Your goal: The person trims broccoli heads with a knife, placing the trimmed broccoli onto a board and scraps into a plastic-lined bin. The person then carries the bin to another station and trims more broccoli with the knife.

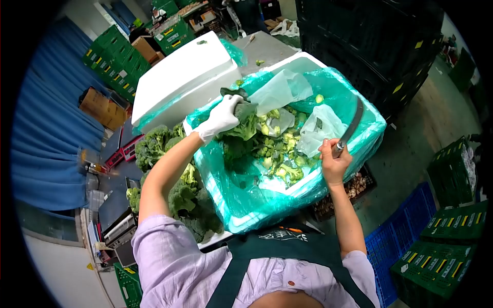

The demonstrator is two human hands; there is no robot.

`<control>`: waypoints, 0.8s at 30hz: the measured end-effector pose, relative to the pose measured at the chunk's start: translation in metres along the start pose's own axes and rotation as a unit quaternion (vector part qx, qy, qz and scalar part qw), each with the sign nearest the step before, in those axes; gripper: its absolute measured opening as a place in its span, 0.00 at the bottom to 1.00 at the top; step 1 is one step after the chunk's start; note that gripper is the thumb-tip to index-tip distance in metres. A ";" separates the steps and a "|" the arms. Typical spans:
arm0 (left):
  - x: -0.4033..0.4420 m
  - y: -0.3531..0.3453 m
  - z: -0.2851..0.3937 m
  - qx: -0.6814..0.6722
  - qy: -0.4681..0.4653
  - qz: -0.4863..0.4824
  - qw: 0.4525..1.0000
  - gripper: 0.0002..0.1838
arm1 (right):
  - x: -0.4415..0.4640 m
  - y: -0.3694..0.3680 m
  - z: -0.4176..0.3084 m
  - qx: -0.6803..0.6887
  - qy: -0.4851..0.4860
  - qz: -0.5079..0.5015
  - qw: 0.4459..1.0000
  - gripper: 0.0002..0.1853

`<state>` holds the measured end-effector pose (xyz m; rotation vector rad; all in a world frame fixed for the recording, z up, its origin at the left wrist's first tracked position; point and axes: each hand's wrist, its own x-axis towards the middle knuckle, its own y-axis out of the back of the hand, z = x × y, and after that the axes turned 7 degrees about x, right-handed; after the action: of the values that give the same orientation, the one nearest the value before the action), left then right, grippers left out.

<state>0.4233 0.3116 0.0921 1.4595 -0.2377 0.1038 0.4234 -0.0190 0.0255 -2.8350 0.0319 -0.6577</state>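
Note:
My left hand (222,119), in a white glove, is closed on a head of broccoli (245,123) over the left side of a foam box. A green plastic liner (226,192) covers the walls of that foam box (303,60). My bare right hand (336,160) grips a knife with a curved dark blade (353,123), which points up and away over the box's right side. Inside the box lie cut broccoli pieces (290,172) and crumpled clear plastic bags (323,128). Several whole broccoli heads (182,197) are piled left of the box, below my left forearm.
Behind the box at left stands a closed white foam box (185,66). Dark stacked crates (359,41) rise at the back right. A crate of brownish produce (354,187) sits low beside the box. Blue crates (400,231) and green crates (441,256) stand at right.

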 end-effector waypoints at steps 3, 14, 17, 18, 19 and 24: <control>0.001 0.026 0.000 -0.248 0.094 0.033 0.964 0.28 | 0.006 -0.009 -0.013 -0.121 0.072 -0.035 0.989 0.09; -0.035 0.048 0.049 -0.616 0.410 -0.117 0.662 0.22 | 0.000 -0.051 -0.016 -0.342 0.202 -0.265 0.879 0.12; -0.043 0.065 0.072 -0.604 0.429 -0.111 0.662 0.21 | 0.002 -0.053 -0.015 -0.372 0.210 -0.259 0.866 0.11; -0.044 0.062 0.068 -0.605 0.429 -0.110 0.662 0.21 | 0.002 -0.053 -0.013 -0.372 0.211 -0.260 0.866 0.11; -0.045 0.055 0.061 -0.622 0.414 -0.119 0.654 0.20 | 0.002 -0.054 -0.012 -0.394 0.211 -0.258 0.856 0.10; -0.046 0.039 0.054 -0.600 0.415 -0.108 0.675 0.23 | 0.001 -0.063 -0.014 -0.483 0.192 -0.250 0.817 0.07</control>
<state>0.3654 0.2663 0.1246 -0.0028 0.5638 0.3323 0.4159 0.0392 0.0526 -3.6022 -0.4568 -1.7570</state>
